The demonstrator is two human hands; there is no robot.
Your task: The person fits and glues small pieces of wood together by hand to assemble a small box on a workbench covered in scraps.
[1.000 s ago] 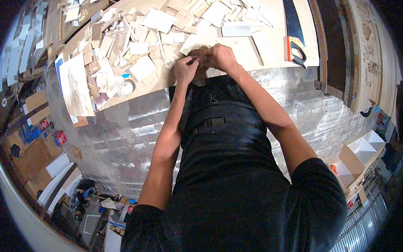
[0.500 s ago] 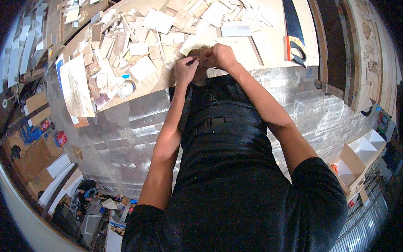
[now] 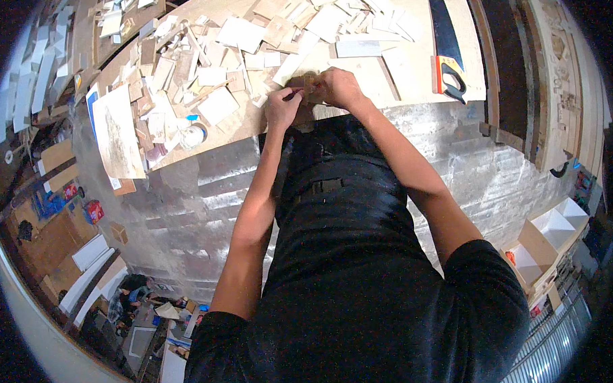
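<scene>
At the near edge of the wooden worktable (image 3: 373, 74), both hands come together in front of my body. My left hand (image 3: 283, 108) is closed, thumb and fingertips pinched, with something small and dark at the fingers. Close beside it on the right, my right hand (image 3: 343, 87) is closed too, its fingers curled inward. Between the fingertips is a small brownish piece (image 3: 309, 85), partly covered by the fingers and in shadow; its kind does not show. Just beyond the hands lie many light wood offcuts (image 3: 242, 34).
A handsaw (image 3: 449, 68) with an orange and black handle lies at the table's right. At the left are a round clear container (image 3: 192, 133) and a stained board (image 3: 117, 130). Open wooden boxes (image 3: 548, 234) stand at the lower right, on the floor side.
Almost nothing differs. Both hands stay together at the table edge, with only a very slight shift of the fingers and of the view.
</scene>
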